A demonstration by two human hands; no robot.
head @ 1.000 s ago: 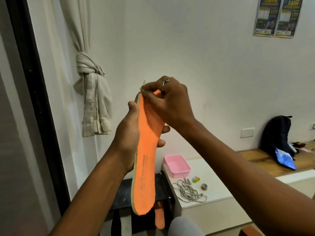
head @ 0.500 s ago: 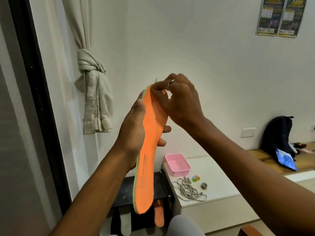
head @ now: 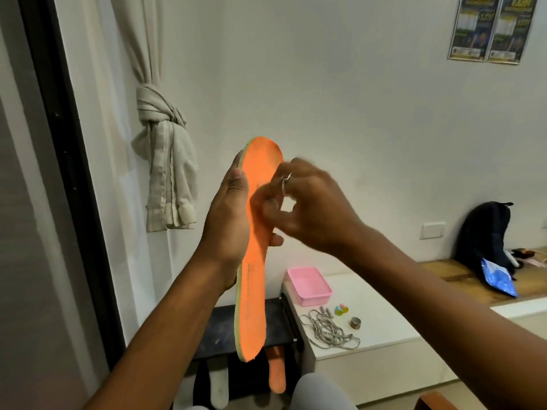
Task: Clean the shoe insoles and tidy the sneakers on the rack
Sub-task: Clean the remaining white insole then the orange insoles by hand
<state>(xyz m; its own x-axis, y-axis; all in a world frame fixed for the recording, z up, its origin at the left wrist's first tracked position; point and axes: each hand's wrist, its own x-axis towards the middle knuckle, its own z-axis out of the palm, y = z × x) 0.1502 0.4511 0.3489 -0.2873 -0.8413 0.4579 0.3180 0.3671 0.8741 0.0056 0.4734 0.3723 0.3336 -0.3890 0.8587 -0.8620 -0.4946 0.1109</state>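
Insole (head: 254, 261) toe bare, right hand (head: 309, 210) lower.

Two orange insoles (head: 254, 306) (one below), two posters (head: 470, 28), one pink tray (head: 315, 300).

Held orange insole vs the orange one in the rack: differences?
The held insole is raised, gripped by the left hand, the right hand at its face; the rack insole stands untouched under the dark shelf. The held insole shows both ends and a pale green edge; the rack insole is partly hidden. Both are orange, roughly upright.
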